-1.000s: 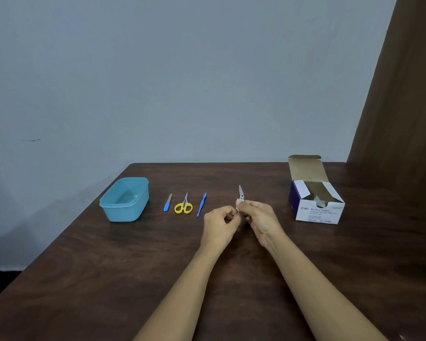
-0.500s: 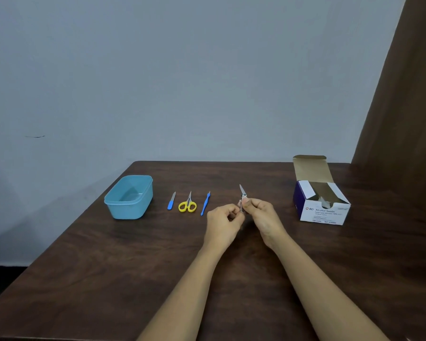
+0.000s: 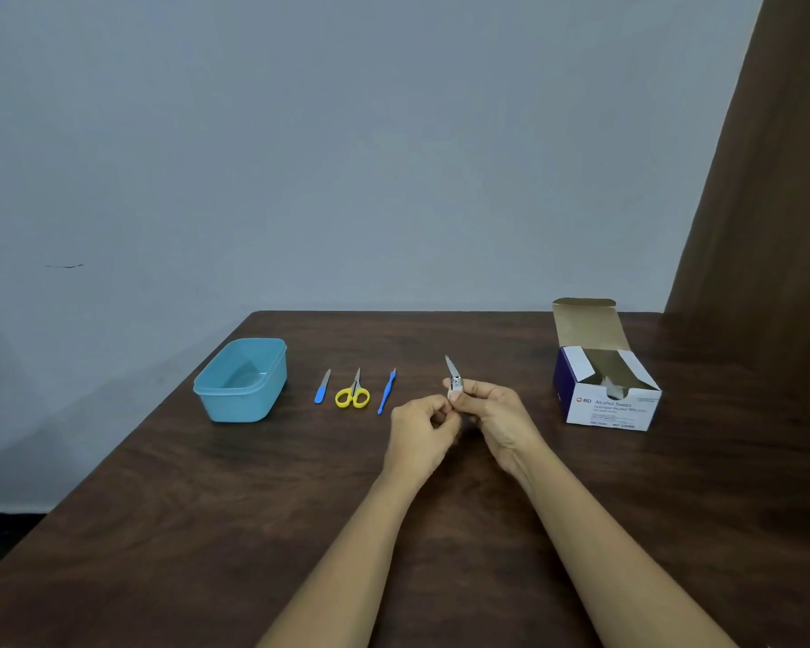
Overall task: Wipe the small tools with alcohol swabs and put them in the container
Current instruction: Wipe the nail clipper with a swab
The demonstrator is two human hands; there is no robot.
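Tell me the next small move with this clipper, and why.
Probably slide the left hand up the nail clipper toward its raised lever, wiping it. The right hand pinches the clipper above the table, the left's curled fingers meet at its base, though what they hold is unclear, and the container looks empty.

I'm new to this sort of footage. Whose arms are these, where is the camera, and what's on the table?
No machine here: these are a person's bare arms, filmed by one wide-angle camera worn on their head. On the dark wooden table lie a blue plastic container, a blue-handled nail file, yellow-handled scissors and a thin blue tool. An open box of alcohol swabs stands at the right. The right hand holds a metal nail clipper, lever raised. The left hand curls its fingers at the clipper's lower end; what they pinch is too small to tell.
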